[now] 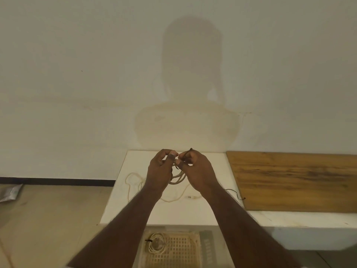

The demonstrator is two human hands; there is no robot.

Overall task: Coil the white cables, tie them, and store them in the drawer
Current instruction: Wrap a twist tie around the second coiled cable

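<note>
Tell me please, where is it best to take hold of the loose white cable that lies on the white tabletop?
Pinch the loose white cable at its plug end, coming from above. The plug lies flat and free, right of the left forearm; the loops further left partly pass under that arm.

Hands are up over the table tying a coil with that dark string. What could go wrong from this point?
1. The coil hangs loosely between the left hand and right hand; loops may slip out before the dark tie is cinched.
2. A loose white cable lies under the hands on the table; it could get snagged.
3. A spare dark tie lies near the table's edge and could be brushed off.
</note>
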